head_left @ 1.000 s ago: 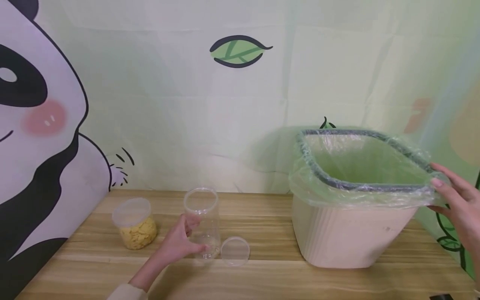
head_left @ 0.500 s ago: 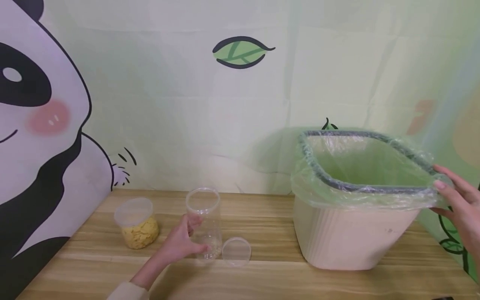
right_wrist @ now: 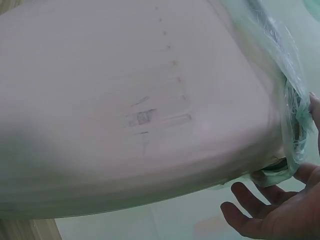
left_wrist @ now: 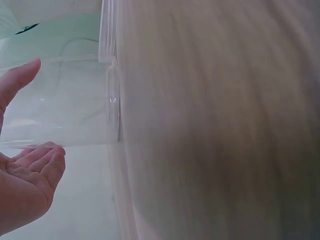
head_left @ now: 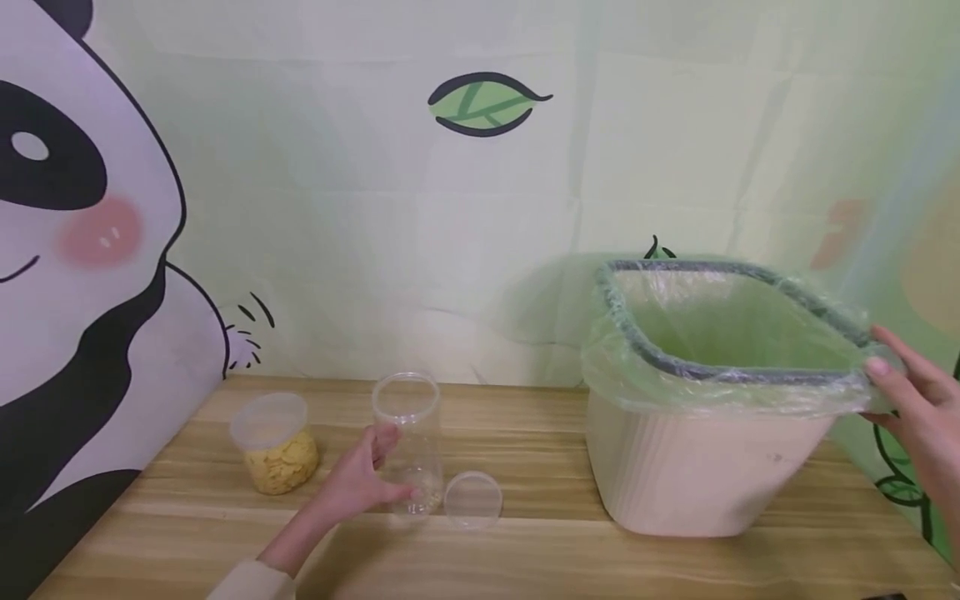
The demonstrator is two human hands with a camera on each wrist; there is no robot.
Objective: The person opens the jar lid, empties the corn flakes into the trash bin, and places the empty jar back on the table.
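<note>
My left hand (head_left: 352, 483) reaches round a tall clear plastic jar (head_left: 423, 450), thumb on the near side and fingers on the far side. The jar stands upright and uncovered on the table, with small pale bits near its bottom. In the left wrist view, thumb and fingers lie on opposite sides of the jar (left_wrist: 60, 105). Beside its base lies a round clear lid (head_left: 472, 500). At the right, my right hand (head_left: 922, 408) grips the corner of a pale trash can (head_left: 690, 475), pinching its rim and the green bag (right_wrist: 295, 120) folded over it.
A short tub (head_left: 279, 454) of yellow flakes, with a translucent lid on, stands left of the jar. The wooden table (head_left: 540, 550) backs onto a wall sheet (head_left: 375, 250) printed with a panda and leaves. A dark object pokes in at the bottom right edge.
The head view has shifted slightly. Both hands stay where they were, the left at the jar and the right at the trash can's rim.
</note>
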